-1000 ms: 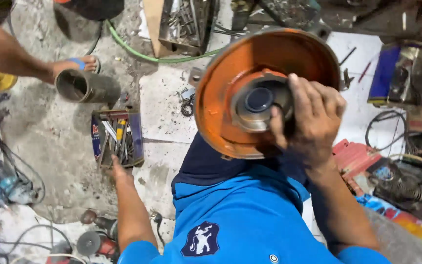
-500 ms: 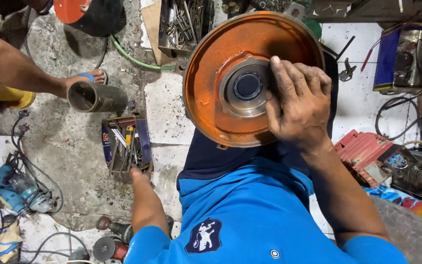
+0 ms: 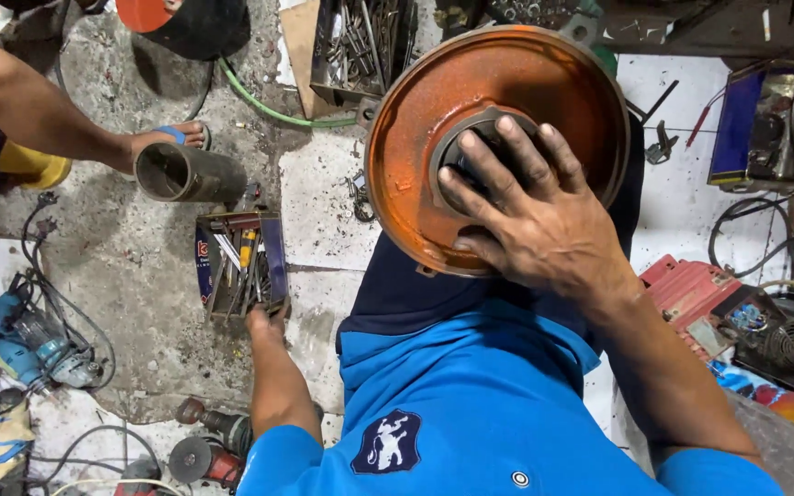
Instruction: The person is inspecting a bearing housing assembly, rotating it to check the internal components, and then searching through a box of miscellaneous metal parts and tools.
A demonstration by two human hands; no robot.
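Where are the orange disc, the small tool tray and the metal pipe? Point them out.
orange disc [image 3: 420, 152], head view, bare left face.
small tool tray [image 3: 275, 253], head view, right wall.
metal pipe [image 3: 199, 179], head view, outer side.

shirt: bright blue, short sleeves | chest: white emblem patch | trousers: dark navy

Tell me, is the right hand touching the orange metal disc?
Touching. The head view shows the right hand lying flat on the orange metal disc, fingers spread over its grey centre hub.

One head-worn camera looks steeply down (close in) over chest, hands and floor.
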